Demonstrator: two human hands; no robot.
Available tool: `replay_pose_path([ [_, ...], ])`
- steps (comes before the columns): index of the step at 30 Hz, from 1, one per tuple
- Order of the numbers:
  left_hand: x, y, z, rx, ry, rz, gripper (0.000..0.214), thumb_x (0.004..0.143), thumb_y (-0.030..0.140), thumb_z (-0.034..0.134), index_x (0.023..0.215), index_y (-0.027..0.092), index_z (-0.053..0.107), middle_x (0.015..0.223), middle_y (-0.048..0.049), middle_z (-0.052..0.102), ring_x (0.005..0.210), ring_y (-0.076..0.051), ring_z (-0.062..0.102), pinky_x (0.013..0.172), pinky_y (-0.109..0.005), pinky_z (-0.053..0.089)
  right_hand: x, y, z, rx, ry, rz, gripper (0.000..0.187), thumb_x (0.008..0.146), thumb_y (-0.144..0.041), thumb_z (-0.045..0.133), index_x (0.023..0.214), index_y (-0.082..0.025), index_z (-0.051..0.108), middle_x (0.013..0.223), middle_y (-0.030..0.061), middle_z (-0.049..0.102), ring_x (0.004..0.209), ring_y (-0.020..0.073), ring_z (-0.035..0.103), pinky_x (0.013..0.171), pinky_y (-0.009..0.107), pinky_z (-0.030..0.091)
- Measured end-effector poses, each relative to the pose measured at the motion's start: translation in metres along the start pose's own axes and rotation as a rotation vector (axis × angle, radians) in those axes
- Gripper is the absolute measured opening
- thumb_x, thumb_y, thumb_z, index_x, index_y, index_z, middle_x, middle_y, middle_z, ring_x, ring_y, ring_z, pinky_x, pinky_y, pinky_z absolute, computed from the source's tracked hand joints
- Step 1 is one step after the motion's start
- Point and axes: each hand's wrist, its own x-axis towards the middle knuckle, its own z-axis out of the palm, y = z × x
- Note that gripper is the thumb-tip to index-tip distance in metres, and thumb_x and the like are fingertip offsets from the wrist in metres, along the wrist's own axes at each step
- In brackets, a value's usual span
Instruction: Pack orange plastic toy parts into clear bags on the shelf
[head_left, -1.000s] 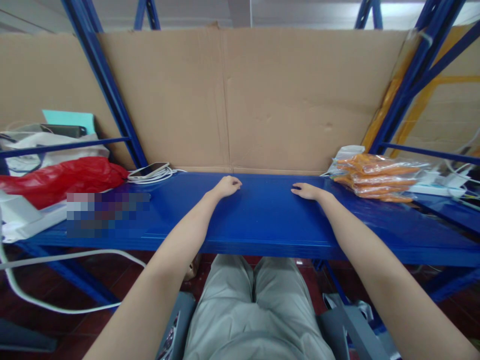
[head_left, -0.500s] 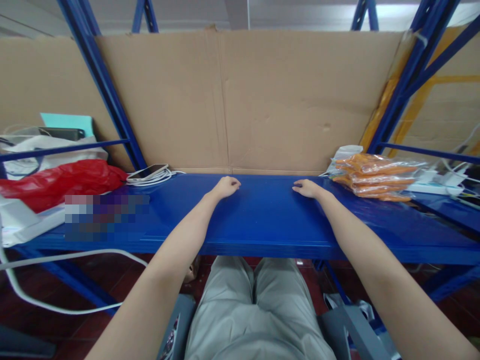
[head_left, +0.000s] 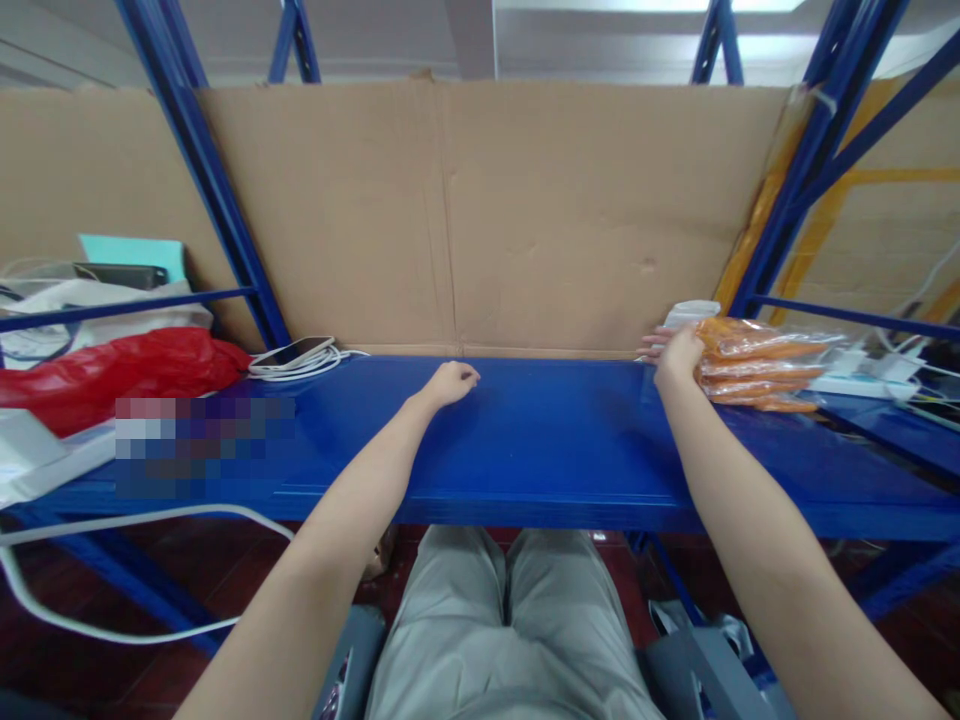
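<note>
Two bare hands of mine are out on the blue shelf (head_left: 540,450). My right hand (head_left: 677,357) touches the left end of the stack of orange packets (head_left: 757,365), which lies on the shelf in clear wrapping. I cannot tell whether that grip has closed on it. My left hand (head_left: 448,384) rests on the shelf well left of the packets, fingers loosely curled under, its grip holding nothing. Farther left of the packets lie a phone (head_left: 291,350) on a white cable (head_left: 330,358) and a red bag (head_left: 127,365). Behind the packets stands a cardboard sheet (head_left: 525,200), and just right of them lies a white power strip (head_left: 847,382).
</note>
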Motion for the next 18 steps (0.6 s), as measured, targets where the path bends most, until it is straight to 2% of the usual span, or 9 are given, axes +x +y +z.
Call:
replay_pose_path([
  [3, 0.001, -0.001, 0.0, -0.002, 0.009, 0.008, 0.027, 0.084, 0.017, 0.05, 0.091, 0.017, 0.076, 0.095, -0.0044, 0.076, 0.094, -0.018, 0.069, 0.088, -0.025, 0.05, -0.008, -0.012, -0.003, 0.04, 0.145, 0.053, 0.056, 0.101, -0.041, 0.008, 0.074, -0.02, 0.052, 0.055, 0.0, 0.056, 0.036, 0.0117, 0.051, 0.034, 0.022, 0.038],
  [6, 0.0, 0.0, 0.0, -0.007, 0.009, 0.003, 0.027, 0.084, 0.016, 0.051, 0.091, 0.016, 0.076, 0.094, -0.0053, 0.076, 0.093, -0.018, 0.069, 0.088, -0.026, 0.05, -0.02, -0.019, -0.003, 0.099, 0.248, 0.095, 0.06, 0.1, -0.045, 0.004, 0.073, -0.019, 0.051, 0.057, 0.0, 0.056, 0.035, 0.0109, 0.049, 0.036, 0.023, 0.04],
  [8, 0.0, 0.001, 0.0, -0.008, 0.007, -0.002, 0.027, 0.084, 0.016, 0.051, 0.092, 0.015, 0.076, 0.095, -0.0061, 0.076, 0.093, -0.018, 0.069, 0.089, -0.026, 0.05, -0.026, -0.02, -0.003, 0.157, 0.278, 0.135, 0.06, 0.1, -0.048, 0.006, 0.079, -0.018, 0.054, 0.059, 0.0006, 0.057, 0.037, 0.012, 0.05, 0.04, 0.025, 0.044],
  [10, -0.001, 0.001, 0.0, -0.01, 0.005, -0.003, 0.027, 0.084, 0.016, 0.051, 0.093, 0.015, 0.076, 0.096, -0.0064, 0.076, 0.094, -0.018, 0.069, 0.089, -0.026, 0.05, -0.028, -0.019, -0.003, 0.226, 0.3, 0.169, 0.057, 0.099, -0.051, 0.01, 0.094, -0.016, 0.055, 0.063, 0.0008, 0.059, 0.04, 0.0138, 0.054, 0.046, 0.027, 0.047],
  [13, -0.001, 0.001, 0.0, -0.011, 0.001, -0.008, 0.027, 0.085, 0.015, 0.051, 0.094, 0.015, 0.076, 0.097, -0.0066, 0.076, 0.094, -0.018, 0.069, 0.09, -0.027, 0.05, -0.024, -0.017, -0.007, 0.277, 0.348, 0.17, 0.051, 0.099, -0.049, 0.014, 0.114, -0.015, 0.047, 0.068, 0.0004, 0.06, 0.042, 0.0139, 0.056, 0.051, 0.027, 0.048],
  [16, 0.0, 0.0, 0.0, -0.007, -0.001, -0.008, 0.027, 0.085, 0.015, 0.051, 0.094, 0.015, 0.076, 0.096, -0.0064, 0.076, 0.094, -0.018, 0.069, 0.09, -0.027, 0.05, -0.013, -0.013, -0.014, 0.23, 0.361, 0.169, 0.049, 0.099, -0.045, 0.011, 0.117, -0.013, 0.044, 0.072, 0.0018, 0.06, 0.042, 0.0127, 0.055, 0.053, 0.027, 0.049],
  [18, 0.0, -0.001, 0.0, -0.005, 0.0, -0.004, 0.027, 0.085, 0.015, 0.051, 0.093, 0.015, 0.076, 0.096, -0.0061, 0.076, 0.094, -0.018, 0.069, 0.09, -0.027, 0.05, -0.003, -0.009, -0.021, 0.13, 0.294, 0.123, 0.05, 0.099, -0.041, 0.005, 0.114, -0.014, 0.044, 0.073, 0.0034, 0.06, 0.042, 0.0125, 0.055, 0.055, 0.028, 0.049],
])
